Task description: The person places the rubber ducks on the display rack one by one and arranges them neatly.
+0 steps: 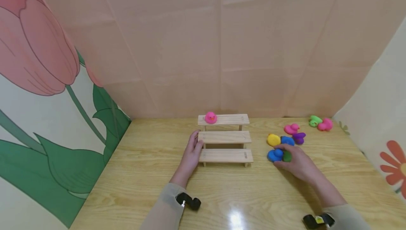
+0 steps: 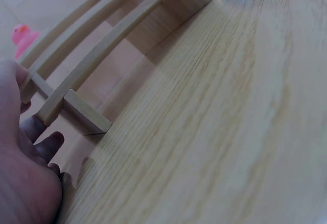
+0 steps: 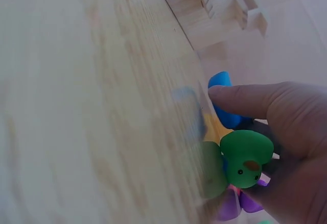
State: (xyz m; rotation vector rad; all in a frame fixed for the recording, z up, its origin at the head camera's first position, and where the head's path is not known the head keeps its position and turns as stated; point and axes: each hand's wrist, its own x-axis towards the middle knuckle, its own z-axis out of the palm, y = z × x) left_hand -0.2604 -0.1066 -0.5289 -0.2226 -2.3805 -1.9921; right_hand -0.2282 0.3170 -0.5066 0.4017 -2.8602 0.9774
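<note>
A three-step wooden stand [image 1: 225, 137] stands on the table, with a pink rubber duck [image 1: 210, 117] at the left of its top step. My left hand [image 1: 190, 150] holds the stand's left end, thumb by the middle step and fingers around the side, as the left wrist view shows. To the right of the stand, my right hand [image 1: 299, 163] pinches a blue rubber duck [image 1: 274, 155] between thumb and fingers. A green duck [image 3: 246, 157] sits beneath that palm, beside the blue one.
Just beyond the right hand are a yellow duck [image 1: 273, 139], another blue duck [image 1: 287, 140] and a purple duck [image 1: 299, 138]. Farther back lie a pink duck [image 1: 291, 128], a light green duck [image 1: 315, 121] and another pink one. A beige sheet [image 1: 219, 46] hangs behind the table.
</note>
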